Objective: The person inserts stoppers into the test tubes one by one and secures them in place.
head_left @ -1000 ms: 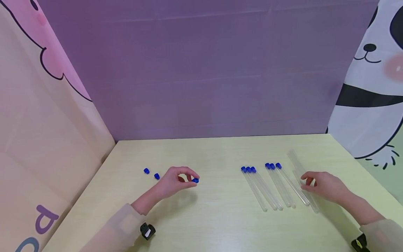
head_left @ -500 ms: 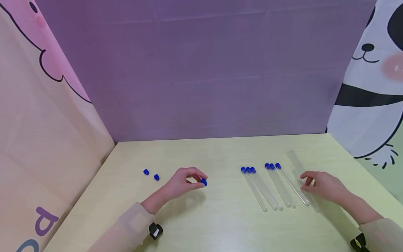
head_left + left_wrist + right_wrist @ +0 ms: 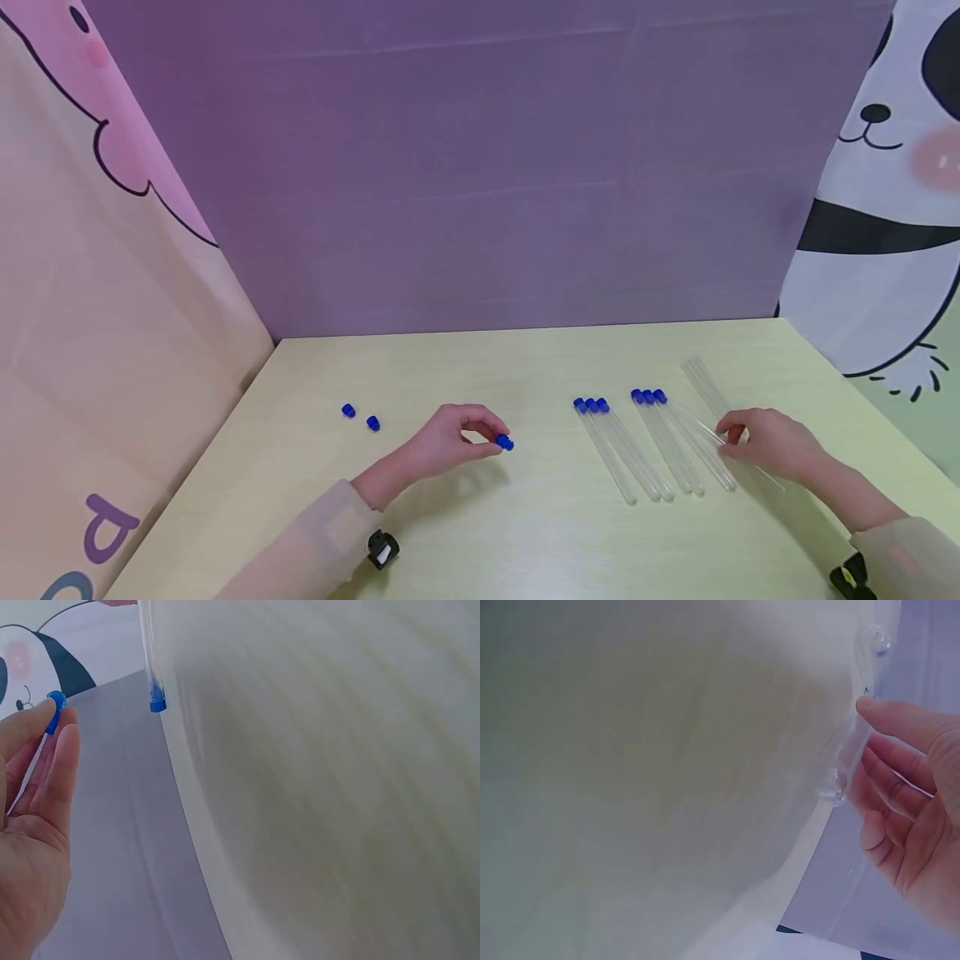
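Observation:
In the head view my left hand (image 3: 453,442) pinches a blue cap (image 3: 505,442) between thumb and fingertips, above the middle of the table. The left wrist view shows the same cap (image 3: 56,705) at the fingertips. On the right, my right hand (image 3: 776,442) pinches a clear test tube (image 3: 765,477), which slants across its neighbours with its upper end toward the capped tubes. Beside this hand lie uncapped clear tubes (image 3: 703,382), partly hidden by it. Rounded tube ends (image 3: 836,784) appear near my right fingers in the right wrist view.
Two loose blue caps (image 3: 361,417) lie on the table (image 3: 420,367) at the left. Right of the middle lie several tubes with blue caps (image 3: 615,450), in two groups. A purple cloth (image 3: 487,167) hangs behind the table's back edge.
My left hand has moved right with the blue cap, and the cap has turned in the fingers. My right hand has picked up a tube from beside the others and angled it across them.

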The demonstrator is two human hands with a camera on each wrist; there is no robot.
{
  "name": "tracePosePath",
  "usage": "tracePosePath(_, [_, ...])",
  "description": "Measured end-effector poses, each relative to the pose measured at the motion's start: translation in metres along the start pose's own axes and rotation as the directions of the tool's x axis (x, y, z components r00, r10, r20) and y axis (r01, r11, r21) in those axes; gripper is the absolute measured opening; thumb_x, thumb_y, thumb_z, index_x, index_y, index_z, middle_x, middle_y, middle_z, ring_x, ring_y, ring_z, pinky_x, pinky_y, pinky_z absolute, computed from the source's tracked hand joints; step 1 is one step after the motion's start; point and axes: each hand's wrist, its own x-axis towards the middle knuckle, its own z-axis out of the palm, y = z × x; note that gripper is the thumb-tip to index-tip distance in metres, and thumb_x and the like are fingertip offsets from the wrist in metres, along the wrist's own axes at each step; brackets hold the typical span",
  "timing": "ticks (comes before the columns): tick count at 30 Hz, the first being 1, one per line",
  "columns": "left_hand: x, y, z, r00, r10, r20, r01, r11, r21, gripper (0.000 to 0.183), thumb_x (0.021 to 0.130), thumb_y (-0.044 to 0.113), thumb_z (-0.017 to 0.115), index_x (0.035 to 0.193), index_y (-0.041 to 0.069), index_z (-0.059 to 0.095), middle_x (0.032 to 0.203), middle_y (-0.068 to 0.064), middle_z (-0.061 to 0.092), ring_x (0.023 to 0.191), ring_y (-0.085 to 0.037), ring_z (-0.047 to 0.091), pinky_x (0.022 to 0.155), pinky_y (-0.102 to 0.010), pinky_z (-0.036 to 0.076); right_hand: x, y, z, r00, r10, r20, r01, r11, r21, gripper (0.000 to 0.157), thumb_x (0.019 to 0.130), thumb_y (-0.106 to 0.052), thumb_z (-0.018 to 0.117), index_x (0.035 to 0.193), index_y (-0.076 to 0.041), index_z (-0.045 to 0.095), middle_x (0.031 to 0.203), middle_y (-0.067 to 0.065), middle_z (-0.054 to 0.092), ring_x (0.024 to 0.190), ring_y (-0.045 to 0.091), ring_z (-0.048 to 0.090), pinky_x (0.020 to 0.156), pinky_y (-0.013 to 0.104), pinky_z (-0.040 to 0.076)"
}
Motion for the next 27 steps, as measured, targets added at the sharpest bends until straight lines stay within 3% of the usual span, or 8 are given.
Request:
tracePosePath(8, [0.005, 0.005, 0.004, 1.0, -0.011, -0.008, 0.011, 1.0, -0.005, 0.02, 0.085, 0.006, 0.075, 0.104, 0.006, 0.071, 0.096, 0.002, 0.07, 0.085, -0.012, 0.066, 0.073, -0.027, 0.056, 0.0, -0.001, 0.0, 0.996, -0.017, -0.089, 0.016, 1.0, -0.01, 0.017, 0.081, -0.012, 0.075, 0.096, -0.004, 0.07, 0.078, -0.008, 0.061, 0.063, 0.008, 0.051, 0.053, 0.028, 0.042])
tracePosePath(14, [0.005, 0.01, 0.002, 1.0, -0.003, -0.024, 0.004, 1.0, 0.028, 0.018, 0.085, 0.008, 0.076, 0.102, 0.009, 0.072, 0.096, 0.002, 0.07, 0.084, -0.011, 0.067, 0.073, -0.026, 0.056, 0.003, -0.018, -0.008, 0.982, -0.058, -0.182, 0.057, 0.998, -0.007, 0.015, 0.083, -0.01, 0.073, 0.098, -0.006, 0.071, 0.077, -0.01, 0.059, 0.066, 0.006, 0.051, 0.052, 0.026, 0.042])
tracePosePath(20, [0.002, 0.015, 0.0, 0.997, -0.009, -0.072, 0.008, 1.0, -0.006, 0.019, 0.083, 0.008, 0.077, 0.101, 0.009, 0.073, 0.094, 0.001, 0.071, 0.082, -0.013, 0.068, 0.075, -0.027, 0.056, 0.007, -0.047, -0.013, 0.945, -0.173, -0.277, 0.193, 0.98, 0.047, 0.017, 0.082, -0.003, 0.073, 0.099, -0.005, 0.071, 0.079, -0.011, 0.057, 0.066, 0.002, 0.052, 0.053, 0.024, 0.044])
tracePosePath(27, [0.002, 0.017, 0.004, 0.991, 0.012, -0.136, -0.025, 0.995, -0.092, 0.02, 0.082, 0.005, 0.077, 0.102, 0.004, 0.073, 0.092, -0.004, 0.073, 0.082, -0.015, 0.069, 0.075, -0.029, 0.057, 0.01, -0.079, -0.011, 0.9, -0.298, -0.317, 0.354, 0.926, 0.134, 0.023, 0.081, 0.003, 0.072, 0.1, -0.009, 0.07, 0.084, -0.007, 0.06, 0.069, 0.0, 0.055, 0.051, 0.022, 0.046])
